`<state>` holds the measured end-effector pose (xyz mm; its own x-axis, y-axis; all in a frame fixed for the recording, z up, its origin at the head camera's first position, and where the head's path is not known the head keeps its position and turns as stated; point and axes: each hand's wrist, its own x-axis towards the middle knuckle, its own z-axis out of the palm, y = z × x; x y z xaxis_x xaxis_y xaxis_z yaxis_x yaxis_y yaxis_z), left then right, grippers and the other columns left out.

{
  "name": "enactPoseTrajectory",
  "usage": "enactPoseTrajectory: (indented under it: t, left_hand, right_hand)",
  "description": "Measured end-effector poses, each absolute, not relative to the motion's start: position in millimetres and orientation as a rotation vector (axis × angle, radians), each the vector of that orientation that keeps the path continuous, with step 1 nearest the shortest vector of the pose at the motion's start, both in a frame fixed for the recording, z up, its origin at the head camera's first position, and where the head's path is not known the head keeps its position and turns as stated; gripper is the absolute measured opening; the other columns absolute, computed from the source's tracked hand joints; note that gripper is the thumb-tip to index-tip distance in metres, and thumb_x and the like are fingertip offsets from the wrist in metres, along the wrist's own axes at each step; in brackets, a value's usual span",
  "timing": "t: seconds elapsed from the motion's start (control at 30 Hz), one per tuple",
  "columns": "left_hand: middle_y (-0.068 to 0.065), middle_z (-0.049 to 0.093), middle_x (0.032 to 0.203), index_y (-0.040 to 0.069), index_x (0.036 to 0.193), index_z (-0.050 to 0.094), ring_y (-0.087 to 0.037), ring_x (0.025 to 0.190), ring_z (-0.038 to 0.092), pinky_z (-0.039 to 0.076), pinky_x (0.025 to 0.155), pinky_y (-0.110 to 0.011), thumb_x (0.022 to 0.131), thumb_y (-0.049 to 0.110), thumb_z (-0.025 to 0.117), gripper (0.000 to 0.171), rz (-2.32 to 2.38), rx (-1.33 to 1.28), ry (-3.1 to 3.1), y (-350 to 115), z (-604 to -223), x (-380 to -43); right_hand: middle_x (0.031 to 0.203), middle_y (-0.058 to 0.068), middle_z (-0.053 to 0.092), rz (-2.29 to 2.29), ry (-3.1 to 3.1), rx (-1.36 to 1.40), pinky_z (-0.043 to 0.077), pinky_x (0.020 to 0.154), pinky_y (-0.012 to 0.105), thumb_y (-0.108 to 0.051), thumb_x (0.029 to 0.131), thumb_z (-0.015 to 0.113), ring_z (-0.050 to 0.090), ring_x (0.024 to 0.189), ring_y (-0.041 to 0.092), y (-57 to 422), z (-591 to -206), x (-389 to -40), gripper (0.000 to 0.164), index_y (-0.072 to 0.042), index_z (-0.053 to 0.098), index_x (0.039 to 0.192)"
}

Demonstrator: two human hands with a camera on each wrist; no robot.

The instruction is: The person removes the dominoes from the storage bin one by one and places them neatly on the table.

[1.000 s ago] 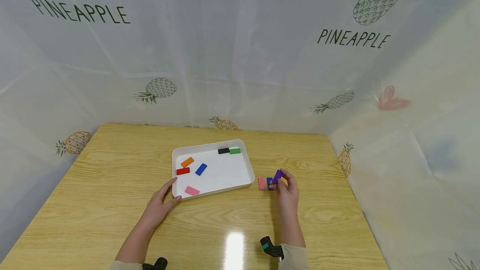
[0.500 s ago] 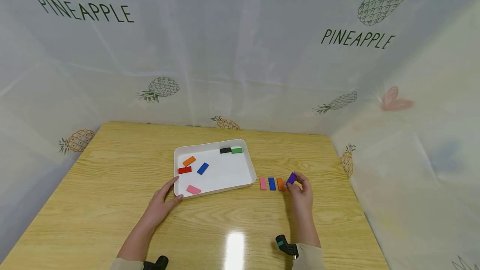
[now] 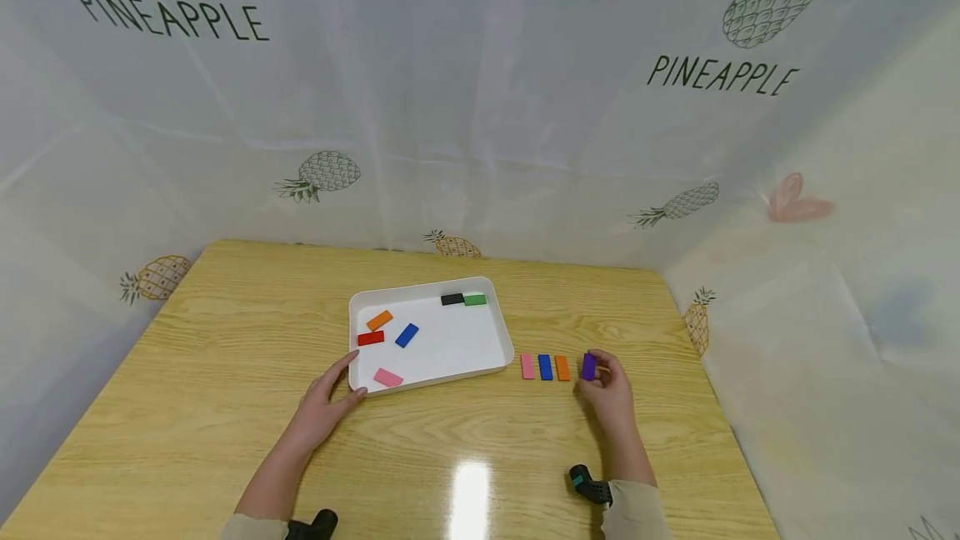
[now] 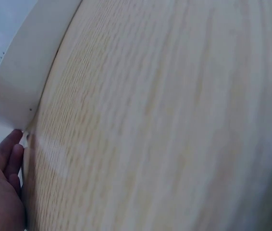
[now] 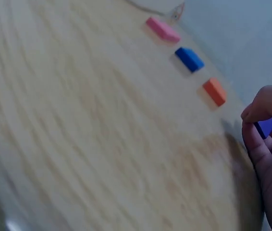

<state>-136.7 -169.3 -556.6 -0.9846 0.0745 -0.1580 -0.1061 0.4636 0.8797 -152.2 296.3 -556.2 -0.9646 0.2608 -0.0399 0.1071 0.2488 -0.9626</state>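
A purple domino-like block (image 3: 588, 367) is pinched between the thumb and fingers of my right hand (image 3: 609, 386), low at the right end of a row. That row has a pink block (image 3: 528, 367), a blue block (image 3: 545, 367) and an orange block (image 3: 562, 368), spaced slightly apart. The orange block (image 5: 215, 91) is nearest to the hand in the right wrist view; the purple block (image 5: 265, 127) is partly covered by fingers. My left hand (image 3: 324, 407) rests at the near left corner of a white tray (image 3: 435, 379), thumb and fingers spread against its sides.
Inside the tray lie an orange block (image 3: 379, 320), a red block (image 3: 371, 338), a blue block (image 3: 407, 335), a pink block (image 3: 387, 377), a black block (image 3: 452, 299) and a green block (image 3: 475, 300). A printed curtain (image 3: 480, 107) hangs behind the wooden table (image 3: 405, 465).
My right hand has carried the purple block rightward past the orange block, uncovering the row, and turned it from slanted to nearly parallel with the others. The left hand stays at the tray.
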Motion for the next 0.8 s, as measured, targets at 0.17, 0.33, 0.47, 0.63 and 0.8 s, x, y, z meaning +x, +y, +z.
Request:
enactPoseTrajectory:
  t: [0.17,0.33,0.47,0.63,0.8]
  left_hand:
    - [-0.022,0.028,0.154,0.019,0.154,0.032,-0.046,0.14,0.017,0.016,0.105,-0.07,0.093,0.037,0.066,0.072,1.533,-0.026,2.536,-168.9,-556.7,-137.1]
    - [-0.022,0.027,0.155,0.02,0.154,0.031,-0.045,0.141,0.016,0.016,0.105,-0.07,0.093,0.038,0.066,0.072,1.525,-0.038,2.533,-168.7,-556.6,-136.7]
    - [-0.022,0.027,0.155,0.021,0.154,0.031,-0.045,0.141,0.016,0.016,0.105,-0.07,0.093,0.038,0.066,0.072,1.525,-0.038,2.53,-168.6,-556.9,-136.4]
    - [-0.021,0.026,0.156,0.021,0.154,0.031,-0.045,0.141,0.015,0.016,0.105,-0.07,0.093,0.038,0.066,0.073,1.528,-0.041,2.524,-168.9,-556.9,-136.4]
    - [-0.021,0.026,0.155,0.02,0.154,0.031,-0.046,0.141,0.015,0.015,0.105,-0.07,0.093,0.037,0.066,0.073,1.532,-0.03,2.53,-169.6,-556.1,-136.3]
  right_hand:
    - [0.125,0.021,0.046,1.79,-2.432,-0.315,0.044,0.066,0.017,0.016,0.08,0.063,0.05,0.092,0.019,302.7,-560.3,-154.0,0.06,0.002,0.046,0.136]
    - [0.125,0.023,0.047,1.762,-2.455,-0.276,0.044,0.068,0.017,0.015,0.081,0.063,0.05,0.093,0.021,304.3,-563.3,-155.9,0.059,0.002,0.046,0.136]
    - [0.126,0.021,0.048,1.678,-2.502,-0.288,0.043,0.07,0.017,0.015,0.08,0.064,0.05,0.1,0.026,305.0,-566.2,-156.8,0.058,0.002,0.047,0.134]
    - [0.123,0.021,0.049,1.6,-2.562,-0.297,0.043,0.071,0.019,0.014,0.08,0.064,0.05,0.101,0.028,306.9,-568.4,-159.1,0.058,0.001,0.049,0.135]
    - [0.118,0.024,0.048,1.56,-2.631,-0.245,0.043,0.071,0.024,0.013,0.081,0.064,0.049,0.095,0.029,310.0,-565.9,-163.3,0.056,0.002,0.051,0.134]
